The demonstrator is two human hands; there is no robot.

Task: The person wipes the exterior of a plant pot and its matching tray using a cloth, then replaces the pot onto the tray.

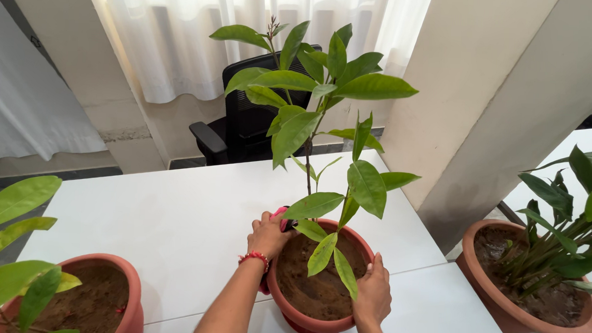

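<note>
White table before a curtained window: both hands clasp the rim of a terracotta pot of a leafy plant — left hand curled on its far-left edge, right hand pressed flat on the near-right. Bare tabletop lies left of the grip.

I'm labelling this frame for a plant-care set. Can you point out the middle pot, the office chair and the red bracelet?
middle pot (303, 316): head view, front wall.
office chair (207, 137): head view, left armrest.
red bracelet (254, 256): head view, beads on the left wrist.
</note>
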